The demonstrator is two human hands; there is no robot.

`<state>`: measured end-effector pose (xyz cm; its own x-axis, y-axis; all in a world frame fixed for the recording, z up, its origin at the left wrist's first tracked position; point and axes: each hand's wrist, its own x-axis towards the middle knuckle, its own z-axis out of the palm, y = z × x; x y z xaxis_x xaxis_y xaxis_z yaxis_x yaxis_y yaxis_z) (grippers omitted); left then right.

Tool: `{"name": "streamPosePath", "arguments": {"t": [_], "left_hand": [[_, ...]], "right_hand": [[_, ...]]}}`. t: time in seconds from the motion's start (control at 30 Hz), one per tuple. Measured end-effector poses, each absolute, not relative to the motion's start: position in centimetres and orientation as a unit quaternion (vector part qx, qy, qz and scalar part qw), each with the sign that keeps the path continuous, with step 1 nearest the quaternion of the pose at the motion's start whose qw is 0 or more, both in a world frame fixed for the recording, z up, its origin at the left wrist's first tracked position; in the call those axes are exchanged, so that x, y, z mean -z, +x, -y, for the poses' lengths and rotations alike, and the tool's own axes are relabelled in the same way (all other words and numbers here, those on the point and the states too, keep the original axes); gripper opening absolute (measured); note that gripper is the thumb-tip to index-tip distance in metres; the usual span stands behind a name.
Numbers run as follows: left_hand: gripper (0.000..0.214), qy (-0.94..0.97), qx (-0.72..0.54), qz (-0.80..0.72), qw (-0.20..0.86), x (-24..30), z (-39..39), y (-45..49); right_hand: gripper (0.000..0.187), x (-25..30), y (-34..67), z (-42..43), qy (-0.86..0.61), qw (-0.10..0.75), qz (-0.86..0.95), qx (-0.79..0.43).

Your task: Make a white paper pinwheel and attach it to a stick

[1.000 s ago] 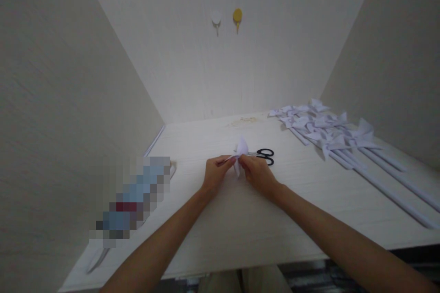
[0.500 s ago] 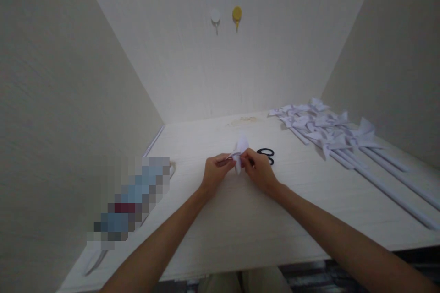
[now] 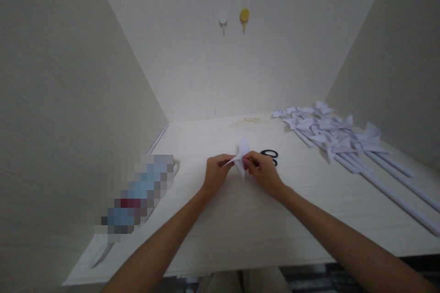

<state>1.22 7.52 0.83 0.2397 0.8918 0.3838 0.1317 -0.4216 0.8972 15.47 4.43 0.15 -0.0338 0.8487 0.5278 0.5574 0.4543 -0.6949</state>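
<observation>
Over the middle of the white table (image 3: 220, 233), a white folded-paper pinwheel (image 3: 243, 147) is held between both hands. My left hand (image 3: 218, 171) pinches its left side, with a pointed paper tip showing at the fingers. On the other side, the fingers of my right hand (image 3: 263, 169) are closed on the pinwheel close to its centre. Black-handled scissors (image 3: 270, 153) lie just behind my right hand, which hides their lower part and blades.
Several finished-looking white paper pinwheels (image 3: 332, 139) on paper sticks (image 3: 395, 197) lie in a pile at the right. A pixelated object (image 3: 140, 192) lies at the left by the wall. White and yellow hooks (image 3: 244, 15) are on the back wall.
The paper pinwheel has turned a little in my fingers, so its blades look more spread. Both hands keep their grip. The whole view has shifted slightly.
</observation>
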Motion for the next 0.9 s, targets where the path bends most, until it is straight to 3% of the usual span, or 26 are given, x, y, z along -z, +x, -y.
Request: {"name": "streamPosePath", "arguments": {"t": [0.23, 0.67, 0.77, 0.9], "left_hand": [[0.011, 0.69, -0.49, -0.375, 0.378, -0.7, -7.3, 1.4], [0.016, 0.714, -0.486, -0.38, 0.333, -0.5, -7.4, 1.6], [0.015, 0.719, -0.486, -0.378, 0.323, -0.4, -7.5, 1.5], [0.014, 0.726, -0.477, -0.384, 0.314, -0.4, -7.5, 1.5]], "right_hand": [[0.013, 0.0, 15.1, -4.4, -0.531, 0.505, 0.654, -0.184], [0.014, 1.6, 14.7, -5.3, -0.491, 0.546, 0.529, -0.426], [0.014, 1.2, 14.7, -5.0, -0.515, 0.531, 0.574, -0.351], [0.013, 0.9, 14.9, -4.7, -0.532, 0.473, 0.692, -0.118]]}}
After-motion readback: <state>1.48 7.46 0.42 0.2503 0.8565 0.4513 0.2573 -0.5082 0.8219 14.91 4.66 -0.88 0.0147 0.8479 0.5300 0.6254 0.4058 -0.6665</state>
